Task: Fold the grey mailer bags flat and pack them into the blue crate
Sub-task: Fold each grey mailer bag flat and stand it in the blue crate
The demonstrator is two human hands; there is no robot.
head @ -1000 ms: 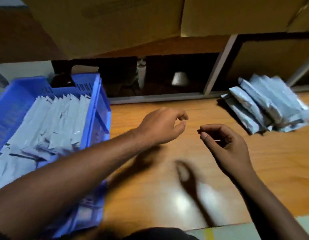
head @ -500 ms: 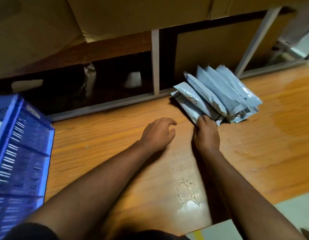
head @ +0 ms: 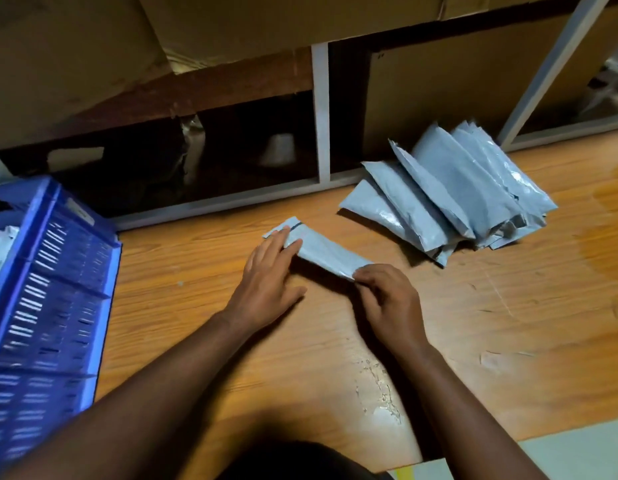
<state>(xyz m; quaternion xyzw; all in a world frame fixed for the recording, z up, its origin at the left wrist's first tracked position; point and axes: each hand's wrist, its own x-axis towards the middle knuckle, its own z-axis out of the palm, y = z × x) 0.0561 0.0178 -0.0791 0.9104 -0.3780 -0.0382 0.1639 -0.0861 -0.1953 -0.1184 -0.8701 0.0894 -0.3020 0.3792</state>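
Half a second ago the right hand (head: 387, 299) was reaching into the near edge of the pile of grey mailer bags (head: 456, 199); now one mailer bag (head: 321, 251) lies apart from the pile on the tabletop (head: 508, 323), in front of the person. The right hand pinches its near end. The left hand (head: 269, 278), which hovered with curled fingers and held nothing, now presses straight fingers on the bag's far end.

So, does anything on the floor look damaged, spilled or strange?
Yes. The wooden floor has a scuffed, flaking patch between the forearms, and a darker stain, maybe wet, right of the mailer pile. The pile is fanned out loosely, not stacked neatly.
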